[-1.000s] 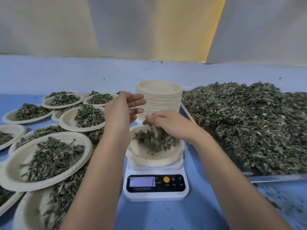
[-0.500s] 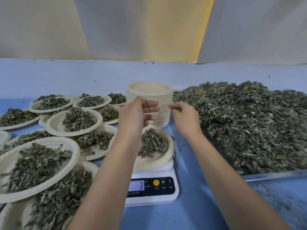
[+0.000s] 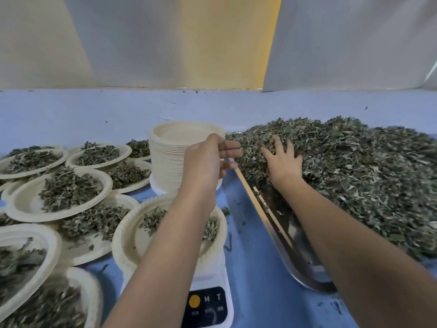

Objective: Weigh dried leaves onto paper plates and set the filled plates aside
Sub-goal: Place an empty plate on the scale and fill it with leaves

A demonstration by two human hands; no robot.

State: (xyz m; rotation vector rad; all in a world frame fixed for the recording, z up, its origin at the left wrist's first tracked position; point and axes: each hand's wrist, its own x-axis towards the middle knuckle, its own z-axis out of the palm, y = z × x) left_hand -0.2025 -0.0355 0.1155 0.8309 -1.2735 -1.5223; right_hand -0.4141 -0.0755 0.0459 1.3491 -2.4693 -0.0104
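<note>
While the left hand [image 3: 208, 162] is hovering above the plate [image 3: 118, 240] on the scale [image 3: 208, 304], fingers loosely straight and carrying nothing, the right hand [image 3: 282, 159] is moving off. Half a second ago it was beside the stack of empty plates [image 3: 170, 157], and now it is pressing into the heap of dried leaves [image 3: 354, 181] on the metal tray [image 3: 300, 266], fingers spread, not yet gathering any. The plate is holding only a small mound, so it is probably reading light and needing another pinch. Filled plates [image 3: 26, 207] are waiting at the left.

herb-packing workroom, heaped dried leaves [image 3: 354, 171] on steel tray [image 3: 305, 275], digital scale [image 3: 208, 301], stacked paper plates [image 3: 170, 159]
</note>
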